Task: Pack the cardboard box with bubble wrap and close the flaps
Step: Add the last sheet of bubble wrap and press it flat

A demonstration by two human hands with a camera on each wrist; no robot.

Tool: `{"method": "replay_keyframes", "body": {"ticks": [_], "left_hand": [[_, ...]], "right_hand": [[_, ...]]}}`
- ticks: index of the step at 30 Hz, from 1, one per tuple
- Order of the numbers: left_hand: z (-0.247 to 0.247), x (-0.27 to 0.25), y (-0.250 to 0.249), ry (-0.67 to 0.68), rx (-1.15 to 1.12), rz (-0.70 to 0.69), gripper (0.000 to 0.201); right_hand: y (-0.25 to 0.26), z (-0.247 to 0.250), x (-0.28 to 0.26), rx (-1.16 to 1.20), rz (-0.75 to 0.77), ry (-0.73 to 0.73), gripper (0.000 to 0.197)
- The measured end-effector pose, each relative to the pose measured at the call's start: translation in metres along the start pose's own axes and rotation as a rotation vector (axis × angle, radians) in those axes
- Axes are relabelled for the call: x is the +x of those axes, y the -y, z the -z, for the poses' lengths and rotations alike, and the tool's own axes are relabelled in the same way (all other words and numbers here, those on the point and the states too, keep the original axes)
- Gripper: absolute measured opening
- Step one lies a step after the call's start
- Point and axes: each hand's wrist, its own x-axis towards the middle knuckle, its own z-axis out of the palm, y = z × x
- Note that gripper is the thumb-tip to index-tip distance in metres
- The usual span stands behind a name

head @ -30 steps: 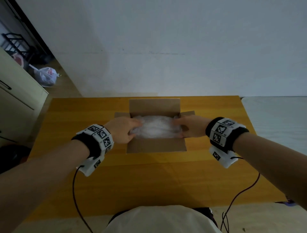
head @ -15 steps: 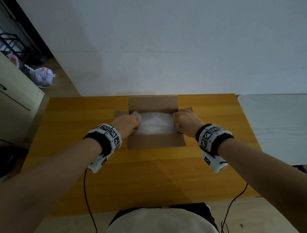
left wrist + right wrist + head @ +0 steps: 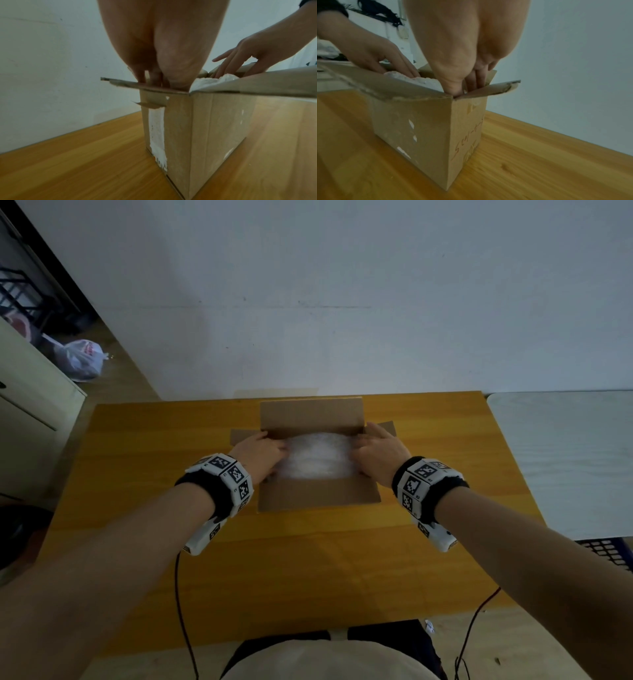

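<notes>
Cardboard box (image 3: 318, 494) on bench (image 3: 308, 559): bubble wrap (image 3: 318, 457) being tucked in. Left hand (image 3: 257, 451), right hand (image 3: 380, 455): straight fingers press wrap edges, gripping nothing. Next, likely: fold flaps.

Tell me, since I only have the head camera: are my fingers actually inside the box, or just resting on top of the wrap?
Observer: Inside. The left wrist view shows the left hand with its fingertips down past the rim of the box, beside the bubble wrap.
Operator: And the right one?
Observer: The same. In the right wrist view, the right hand has straight fingers pushed in at the box's right end.
Operator: Is anything marked on that right end wall?
Observer: Yes, there is orange handwriting running up it, too blurred to read.
</notes>
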Motion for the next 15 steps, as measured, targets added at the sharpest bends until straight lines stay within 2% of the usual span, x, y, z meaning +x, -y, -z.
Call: {"method": "replay_keyframes", "body": {"ticks": [5,10,12,15], "left_hand": [[-0.0023,0.0068,0.0006,0.154,0.135,-0.006,0.06],[0.0012,0.0035,0.0013,0.185,0.098,-0.02,0.068],[0.0004,0.0044,0.0036,0.117,0.001,-0.003,0.066],[0.0008,-0.0011,0.005,-0.091,-0.17,0.047,0.048]], "right_hand": [[0.0033,-0.0021,0.0036,-0.019,-0.021,0.068,0.027],[0.0047,0.0003,0.0041,-0.009,-0.025,0.078,0.029],[0.0045,0.0001,0.0023,0.021,-0.041,0.033,0.028],[0.0035,0.001,-0.0018,0.088,-0.078,-0.07,0.027]]}}
